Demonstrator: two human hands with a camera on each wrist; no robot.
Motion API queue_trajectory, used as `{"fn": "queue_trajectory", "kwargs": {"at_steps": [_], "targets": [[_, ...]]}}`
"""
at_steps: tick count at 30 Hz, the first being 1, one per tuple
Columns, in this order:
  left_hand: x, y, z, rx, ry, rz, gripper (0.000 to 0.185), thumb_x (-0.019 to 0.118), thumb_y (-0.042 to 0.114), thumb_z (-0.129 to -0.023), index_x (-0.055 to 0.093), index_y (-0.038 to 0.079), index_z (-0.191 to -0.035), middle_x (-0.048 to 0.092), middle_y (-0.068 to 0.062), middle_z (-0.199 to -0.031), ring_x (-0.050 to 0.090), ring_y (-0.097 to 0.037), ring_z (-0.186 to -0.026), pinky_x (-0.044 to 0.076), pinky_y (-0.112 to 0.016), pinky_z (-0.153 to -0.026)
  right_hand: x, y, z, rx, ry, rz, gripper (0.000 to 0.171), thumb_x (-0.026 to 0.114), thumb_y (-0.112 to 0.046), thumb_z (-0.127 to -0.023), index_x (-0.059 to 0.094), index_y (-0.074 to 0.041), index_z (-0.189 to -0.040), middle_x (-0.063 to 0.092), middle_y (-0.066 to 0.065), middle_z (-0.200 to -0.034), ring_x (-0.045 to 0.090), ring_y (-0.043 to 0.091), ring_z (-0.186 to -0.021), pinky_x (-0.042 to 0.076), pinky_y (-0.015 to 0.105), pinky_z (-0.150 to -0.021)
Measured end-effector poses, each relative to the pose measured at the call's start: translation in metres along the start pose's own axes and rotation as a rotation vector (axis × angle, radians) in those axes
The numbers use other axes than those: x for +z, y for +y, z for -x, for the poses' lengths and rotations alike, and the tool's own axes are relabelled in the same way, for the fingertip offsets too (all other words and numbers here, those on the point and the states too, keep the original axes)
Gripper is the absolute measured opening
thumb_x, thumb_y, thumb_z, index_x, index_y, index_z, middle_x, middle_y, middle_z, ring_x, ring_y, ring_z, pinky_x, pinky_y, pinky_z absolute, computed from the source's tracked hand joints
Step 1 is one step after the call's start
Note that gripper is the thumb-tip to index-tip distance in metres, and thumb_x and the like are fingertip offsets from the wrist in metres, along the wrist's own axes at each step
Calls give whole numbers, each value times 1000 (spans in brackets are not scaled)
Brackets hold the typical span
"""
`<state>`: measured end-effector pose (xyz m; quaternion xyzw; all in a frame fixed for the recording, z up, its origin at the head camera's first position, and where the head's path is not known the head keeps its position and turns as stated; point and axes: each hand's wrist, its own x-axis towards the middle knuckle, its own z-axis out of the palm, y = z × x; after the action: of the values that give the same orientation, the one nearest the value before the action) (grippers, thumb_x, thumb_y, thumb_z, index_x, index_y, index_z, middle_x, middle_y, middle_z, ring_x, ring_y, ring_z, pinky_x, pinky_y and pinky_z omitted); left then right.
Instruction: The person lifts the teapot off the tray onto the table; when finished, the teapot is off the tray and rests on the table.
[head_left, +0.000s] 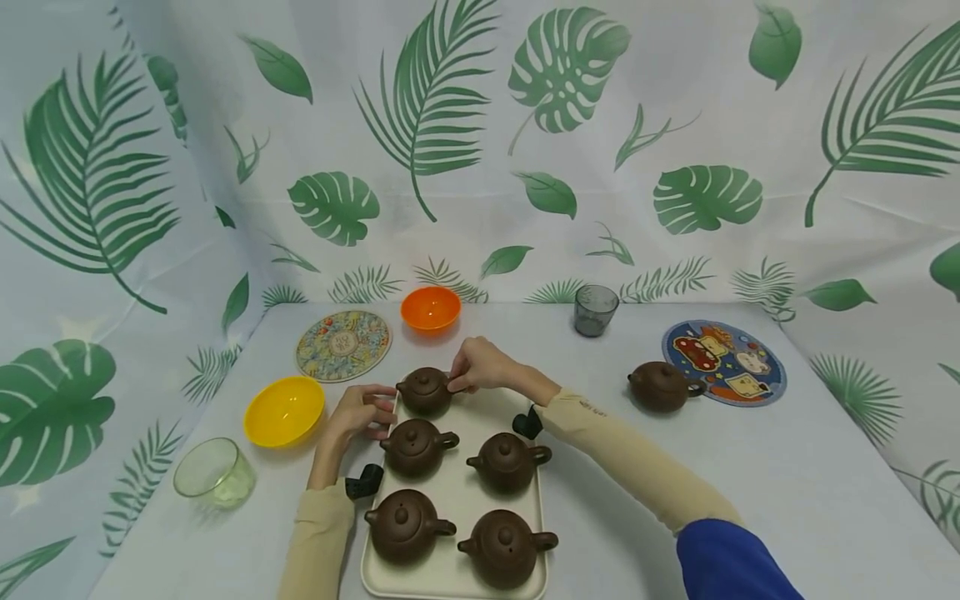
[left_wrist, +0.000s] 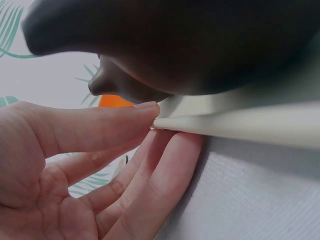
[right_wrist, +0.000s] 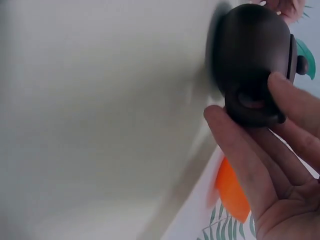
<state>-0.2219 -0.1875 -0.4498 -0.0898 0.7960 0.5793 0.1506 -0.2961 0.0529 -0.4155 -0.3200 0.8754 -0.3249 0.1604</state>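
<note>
The teapots [head_left: 506, 468] look like smooth, dull clay, the tray [head_left: 480, 414] like smooth plastic, the yellow bowl [head_left: 285, 412] shiny.

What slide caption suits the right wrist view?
Right hand grips a round, dark brown, lidded teapot by its handle.

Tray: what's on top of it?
Four lidded teapots stand on the tray. A fifth teapot, its handle in the right hand, is at the far left corner; whether it touches the tray is unclear. The tray's surface under them is covered, and lids hide their insides.
</note>
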Motion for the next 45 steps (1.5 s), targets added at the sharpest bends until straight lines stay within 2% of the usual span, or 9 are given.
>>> {"fn": "queue_trajectory", "kwargs": {"at_steps": [7,14,17,22,28,33,37,42,45], "targets": [[2,1,-1,11,-4,-2,45,48,-15,-83,57,-6,-126,62,-16,-95,65,-16,-72,59,-33,-56,-1,4,5,-33,53,59,12,77,-7,-80,77,0,-89,73,7,-76,66,10,-60,54,19,-54],[5,-1,-6,14,6,-2,45,47,-15,-83,58,-6,-125,63,-14,-90,64,-14,-68,59,-33,-56,-20,15,24,-56,73,-29,11,74,-3,-81,77,3,-89,74,11,-80,69,12,-66,57,22,-59],[6,0,-6,14,12,-5,44,52,-14,-82,59,-5,-124,63,-13,-89,64,-14,-66,59,-33,-56,-33,23,38,-67,101,-84,10,73,-1,-81,76,4,-90,73,12,-80,70,16,-68,58,24,-60],[6,-1,-5,20,5,-11,45,62,-11,-80,59,-4,-125,64,-13,-89,63,-15,-66,59,-32,-56,-57,41,74,-75,164,-145,13,73,-3,-82,75,6,-92,73,16,-82,72,25,-71,59,31,-64],[2,-2,-1,25,6,-10,47,64,-11,-80,58,-4,-126,62,-13,-90,62,-16,-67,59,-32,-57,-80,72,113,-17,234,-161,17,71,-3,-84,73,9,-95,72,21,-85,71,29,-71,60,33,-66],[1,-4,-3,16,10,-27,46,65,-9,-81,58,-3,-126,62,-14,-92,63,-16,-68,59,-32,-58,-90,92,136,61,245,-146,19,69,-3,-85,71,12,-97,71,22,-86,71,30,-72,60,33,-67],[1,-3,-1,29,7,-25,45,65,-8,-80,59,-3,-124,62,-16,-92,63,-17,-69,59,-32,-59,-92,101,145,102,234,-141,19,69,-3,-86,71,12,-97,71,22,-88,72,29,-73,60,35,-70],[0,-1,3,51,-12,-26,44,64,-8,-80,59,-4,-124,62,-15,-90,64,-17,-69,59,-32,-58,-89,109,148,124,232,-123,18,71,-5,-84,73,10,-96,72,19,-87,72,24,-71,59,30,-68],[1,0,3,35,-6,-24,45,64,-8,-81,59,-4,-125,63,-15,-91,64,-18,-69,59,-32,-59,-86,111,149,127,224,-118,19,71,-4,-84,73,10,-95,72,20,-85,72,25,-71,59,30,-66]]}}
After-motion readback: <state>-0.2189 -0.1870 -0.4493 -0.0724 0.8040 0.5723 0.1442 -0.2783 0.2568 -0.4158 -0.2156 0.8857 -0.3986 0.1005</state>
